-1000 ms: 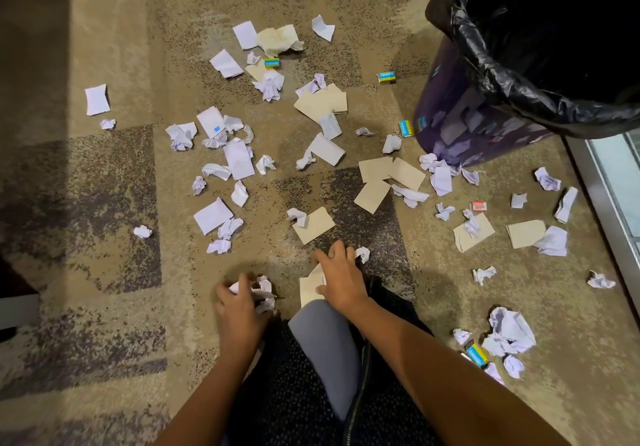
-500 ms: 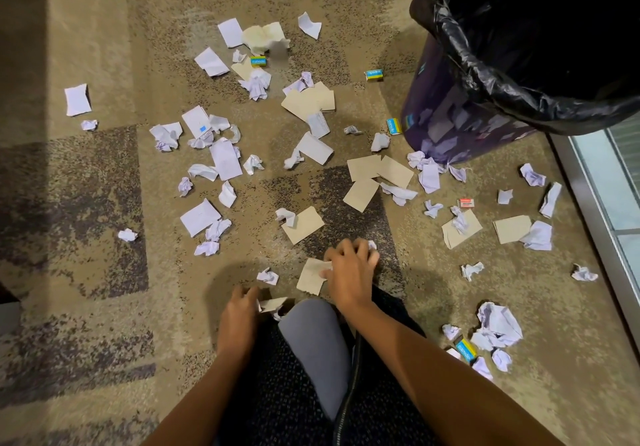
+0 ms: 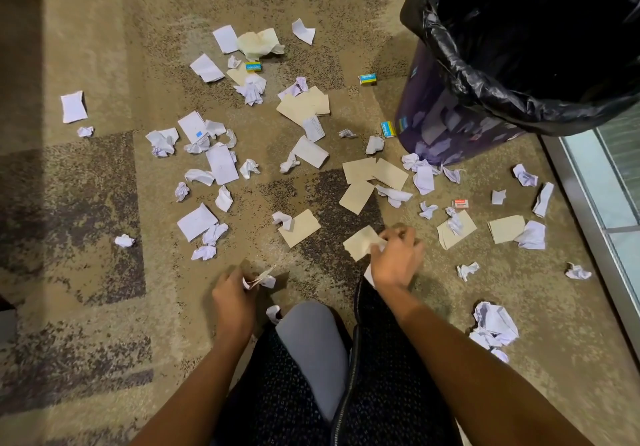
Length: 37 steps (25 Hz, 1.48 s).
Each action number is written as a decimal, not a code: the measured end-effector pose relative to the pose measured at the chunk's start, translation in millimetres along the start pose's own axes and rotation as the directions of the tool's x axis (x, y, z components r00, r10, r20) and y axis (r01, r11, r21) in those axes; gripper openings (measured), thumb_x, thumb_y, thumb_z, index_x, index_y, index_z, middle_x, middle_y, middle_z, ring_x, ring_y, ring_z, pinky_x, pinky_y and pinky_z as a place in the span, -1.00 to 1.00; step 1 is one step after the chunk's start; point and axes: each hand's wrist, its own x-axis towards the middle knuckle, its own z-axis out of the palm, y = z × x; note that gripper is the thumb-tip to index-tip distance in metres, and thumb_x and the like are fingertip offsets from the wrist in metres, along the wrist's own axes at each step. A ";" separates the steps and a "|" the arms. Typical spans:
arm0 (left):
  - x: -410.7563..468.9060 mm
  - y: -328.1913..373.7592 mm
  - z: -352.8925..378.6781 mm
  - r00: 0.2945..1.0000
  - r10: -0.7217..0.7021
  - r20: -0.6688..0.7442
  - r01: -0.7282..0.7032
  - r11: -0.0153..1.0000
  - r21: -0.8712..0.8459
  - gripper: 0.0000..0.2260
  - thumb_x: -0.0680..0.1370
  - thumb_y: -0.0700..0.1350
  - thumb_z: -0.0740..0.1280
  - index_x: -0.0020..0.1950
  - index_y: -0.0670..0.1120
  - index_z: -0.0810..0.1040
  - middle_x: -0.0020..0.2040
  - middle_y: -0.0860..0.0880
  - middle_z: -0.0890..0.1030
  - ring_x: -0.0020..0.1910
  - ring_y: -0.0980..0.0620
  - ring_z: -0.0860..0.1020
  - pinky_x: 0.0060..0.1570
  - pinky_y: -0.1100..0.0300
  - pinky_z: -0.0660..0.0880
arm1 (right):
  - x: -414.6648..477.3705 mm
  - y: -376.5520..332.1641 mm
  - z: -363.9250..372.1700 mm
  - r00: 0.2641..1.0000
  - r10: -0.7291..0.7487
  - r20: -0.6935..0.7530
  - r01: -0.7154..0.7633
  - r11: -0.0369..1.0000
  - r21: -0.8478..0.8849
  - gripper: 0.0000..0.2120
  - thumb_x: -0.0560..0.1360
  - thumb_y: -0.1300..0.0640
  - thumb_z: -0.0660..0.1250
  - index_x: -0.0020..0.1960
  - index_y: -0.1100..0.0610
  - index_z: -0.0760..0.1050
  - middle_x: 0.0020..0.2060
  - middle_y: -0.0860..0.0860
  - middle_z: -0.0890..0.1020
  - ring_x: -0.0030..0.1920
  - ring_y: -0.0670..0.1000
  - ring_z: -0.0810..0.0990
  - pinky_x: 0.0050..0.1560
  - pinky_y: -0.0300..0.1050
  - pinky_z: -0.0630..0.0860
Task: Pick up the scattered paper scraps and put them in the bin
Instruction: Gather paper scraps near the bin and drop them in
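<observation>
Many white and tan paper scraps lie scattered over the carpet. My right hand [image 3: 394,258] is closed on a tan paper scrap [image 3: 360,243] together with a bit of white paper, lifted just off the floor. My left hand [image 3: 232,293] grips a few small white scraps [image 3: 259,278] near my knee. One small crumpled scrap [image 3: 273,313] lies beside my knee. The bin [image 3: 446,123], dark purple with a black bag liner [image 3: 485,74], stands at the upper right, well beyond both hands.
Small blue-and-yellow boxes [image 3: 367,79] and a red one [image 3: 460,204] lie among the scraps. A metal door frame with glass [image 3: 595,203] runs along the right edge. My knee in grey cloth [image 3: 311,345] is at the bottom centre.
My right hand has lifted the tan scrap off the carpet and moved right. My left hand has gathered the white scraps and raised them slightly.
</observation>
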 end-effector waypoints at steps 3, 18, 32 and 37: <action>-0.6 13.3 -3.5 1.000 -0.007 -0.017 0.008 0.998 0.066 -0.92 0.43 -0.22 0.42 -0.11 -0.09 0.58 -0.18 -0.09 0.58 -0.27 -0.01 0.41 -0.39 0.19 0.18 | 10.2 13.9 -6.5 0.992 0.122 0.041 -0.126 0.981 0.145 -0.76 0.42 0.15 0.43 0.09 0.12 0.57 0.20 0.14 0.48 0.19 0.22 0.42 0.13 0.00 0.40; 25.2 346.8 -85.7 0.869 0.419 -0.264 -0.489 0.647 -0.585 -0.91 0.39 -0.17 0.47 -0.16 -0.07 0.60 -0.19 0.02 0.65 -0.19 0.06 0.58 -0.18 0.20 0.47 | 39.2 -52.5 -235.1 0.629 0.243 -0.739 0.496 0.606 0.622 -0.93 0.44 0.20 0.41 -0.13 0.17 0.52 -0.24 -0.10 0.54 -0.23 -0.26 0.43 -0.21 -0.46 0.30; 46.2 383.9 -45.3 0.737 0.599 -0.314 -0.667 0.567 -0.483 -0.59 0.49 -0.34 0.26 0.30 -0.06 0.49 0.41 -0.07 0.33 0.27 0.09 0.40 0.12 0.32 0.49 | 95.2 -36.0 -248.2 0.662 0.113 -0.741 0.439 0.743 0.505 -0.68 0.44 0.42 0.19 0.15 0.20 0.45 0.10 0.08 0.45 0.11 0.03 0.46 0.08 -0.31 0.34; 41.5 285.2 10.3 0.850 0.441 -0.288 -0.522 0.780 -0.346 -0.70 0.51 -0.21 0.27 0.24 -0.11 0.41 0.33 -0.14 0.29 0.29 -0.09 0.31 0.26 0.03 0.37 | 56.6 8.9 -155.5 0.706 0.230 -0.670 0.246 0.808 0.536 -0.67 0.37 0.43 0.24 0.11 0.23 0.43 0.06 0.14 0.43 0.10 0.11 0.40 0.09 -0.22 0.33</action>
